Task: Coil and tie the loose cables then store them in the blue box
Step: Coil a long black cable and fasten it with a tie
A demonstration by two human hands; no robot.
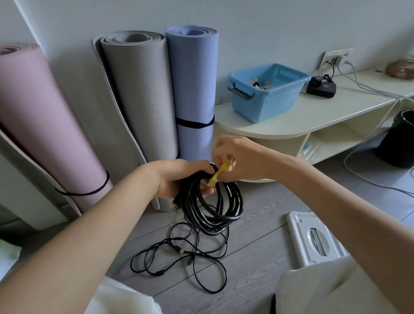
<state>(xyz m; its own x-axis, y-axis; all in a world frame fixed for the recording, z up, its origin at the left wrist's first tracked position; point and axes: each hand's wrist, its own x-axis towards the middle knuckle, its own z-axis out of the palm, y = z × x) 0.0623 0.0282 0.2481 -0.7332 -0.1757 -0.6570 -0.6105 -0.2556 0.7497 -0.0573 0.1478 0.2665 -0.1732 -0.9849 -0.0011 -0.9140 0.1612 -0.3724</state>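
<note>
My left hand (178, 177) grips the top of a coiled thick black cable (213, 207), which hangs in loops above the floor; a gold-tipped plug shows under the hand. My right hand (239, 158) pinches a yellow tie (220, 171) that runs around the top of the coil. A thin black cable (182, 254) lies loose and tangled on the grey floor below. The blue box (265, 93) stands on the low white shelf unit (319, 119) at the upper right, with some items inside it.
Three rolled mats, pink (31, 118), grey (140, 93) and blue (192, 85), lean against the wall. A black adapter (321, 87) and wall socket (336, 58) with cables sit by the box. A black bin (406, 139) and a white plastic stool (313, 237) stand on the floor.
</note>
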